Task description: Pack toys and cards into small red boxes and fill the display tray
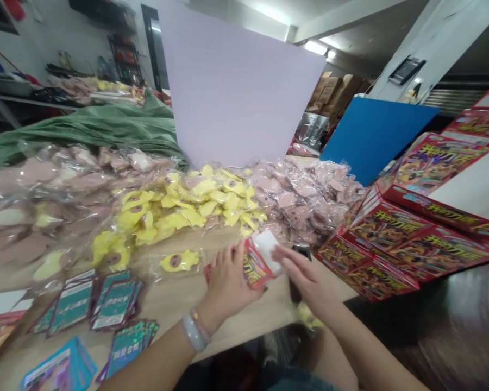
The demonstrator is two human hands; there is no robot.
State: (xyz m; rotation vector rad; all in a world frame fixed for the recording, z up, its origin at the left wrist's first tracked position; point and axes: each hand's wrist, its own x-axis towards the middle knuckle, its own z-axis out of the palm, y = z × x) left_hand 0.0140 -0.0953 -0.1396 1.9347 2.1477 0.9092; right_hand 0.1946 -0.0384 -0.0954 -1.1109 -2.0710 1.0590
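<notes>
Level hold: red printed packet [256, 266] braced by curled fingers of the left hand [228, 282], white block [267, 251] pinched narrowly by the right hand [305, 274], above the wooden table [175, 304]

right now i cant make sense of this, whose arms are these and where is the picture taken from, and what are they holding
This is one picture from a camera worn on a person's head, looking forward and down, so the two bare arms at the bottom are that person's own. No machine is involved. The left hand, with a pale bangle on its wrist, and the right hand are both on a red printed packet with a white piece at one end. The wooden table holds teal printed cards, a yellow shape in clear plastic and a heap of bagged pink pieces. Red printed boxes sit to the right.
</notes>
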